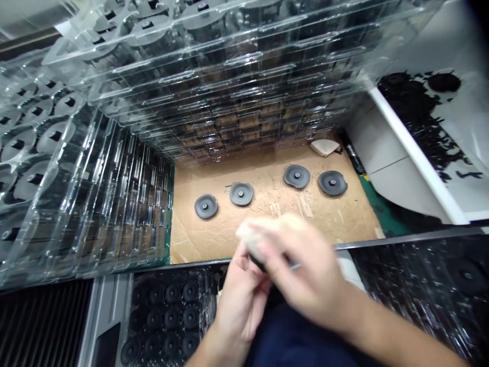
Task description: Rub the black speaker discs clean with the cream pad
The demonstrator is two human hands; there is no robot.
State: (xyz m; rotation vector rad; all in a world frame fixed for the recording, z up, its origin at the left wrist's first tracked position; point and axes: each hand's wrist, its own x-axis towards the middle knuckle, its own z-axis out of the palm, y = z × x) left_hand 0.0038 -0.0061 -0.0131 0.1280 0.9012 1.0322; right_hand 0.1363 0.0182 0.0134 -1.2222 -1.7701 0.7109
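Note:
My left hand is closed round a dark rubber-like part, of which only a small edge shows between the two hands. Over it lies my right hand, smeared by motion, with its fingers pressing a whitish cloth against the part. A thin greyish glint shows under the right palm, too blurred to name. Beyond the hands, on a cardboard sheet, lie several dark round discs with a metal hub in the middle, among them one disc at the left and another disc at the right.
Tall stacks of clear plastic trays rise at the back and left, their pockets holding discs. A white bin with black scraps stands at right. A folded pale pad lies at the cardboard's far edge. A disc-filled tray sits below left.

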